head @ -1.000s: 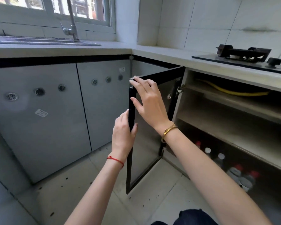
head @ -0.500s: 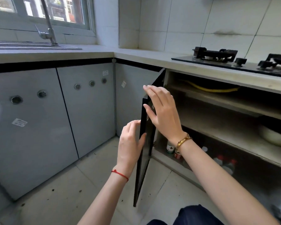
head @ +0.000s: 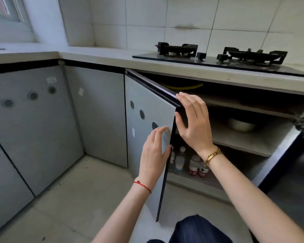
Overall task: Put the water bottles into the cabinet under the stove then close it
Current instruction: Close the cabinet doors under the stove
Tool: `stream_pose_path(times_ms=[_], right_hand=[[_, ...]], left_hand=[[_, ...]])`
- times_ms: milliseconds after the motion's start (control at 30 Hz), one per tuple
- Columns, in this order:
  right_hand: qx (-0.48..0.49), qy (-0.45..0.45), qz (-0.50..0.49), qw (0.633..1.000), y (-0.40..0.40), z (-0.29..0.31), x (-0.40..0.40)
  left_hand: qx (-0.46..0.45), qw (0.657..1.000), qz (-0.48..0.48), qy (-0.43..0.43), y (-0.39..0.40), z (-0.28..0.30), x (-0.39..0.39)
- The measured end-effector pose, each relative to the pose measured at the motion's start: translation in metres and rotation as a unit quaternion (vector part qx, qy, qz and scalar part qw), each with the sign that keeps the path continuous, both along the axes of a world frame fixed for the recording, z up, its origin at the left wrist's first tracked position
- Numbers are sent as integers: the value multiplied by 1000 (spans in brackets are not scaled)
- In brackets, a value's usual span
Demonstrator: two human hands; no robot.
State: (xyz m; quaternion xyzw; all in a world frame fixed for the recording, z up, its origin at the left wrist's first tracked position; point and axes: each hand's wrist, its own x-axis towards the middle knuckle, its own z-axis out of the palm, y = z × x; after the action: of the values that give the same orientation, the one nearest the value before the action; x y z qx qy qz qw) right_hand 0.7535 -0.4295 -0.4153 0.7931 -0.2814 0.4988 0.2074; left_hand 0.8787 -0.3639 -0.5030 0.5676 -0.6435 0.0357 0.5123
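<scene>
Our hands (head: 174,135), spread flat, press the cabinet door (head: 147,130); we should push it gently toward two o'clock, fingers clear.

- Bare forearms, no sleeves in view.
- Thin red string bracelet (head: 142,186) with a small knot or bead on left wrist, lower centre of frame.
- Gold bangle (head: 213,156) on right wrist.
- Dark blue trousers (head: 197,230) at bottom edge.
</scene>
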Motion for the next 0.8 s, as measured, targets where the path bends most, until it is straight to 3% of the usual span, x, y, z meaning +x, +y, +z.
stream_pose_path(times_ms=[333, 800], right_hand=[[58, 14, -126, 990, -92, 7, -69], [-24, 63, -268, 961, -180, 8, -90]], left_hand=[[70, 988, -63, -121, -100, -2, -56], [116, 974, -24, -192, -186, -5, -78]])
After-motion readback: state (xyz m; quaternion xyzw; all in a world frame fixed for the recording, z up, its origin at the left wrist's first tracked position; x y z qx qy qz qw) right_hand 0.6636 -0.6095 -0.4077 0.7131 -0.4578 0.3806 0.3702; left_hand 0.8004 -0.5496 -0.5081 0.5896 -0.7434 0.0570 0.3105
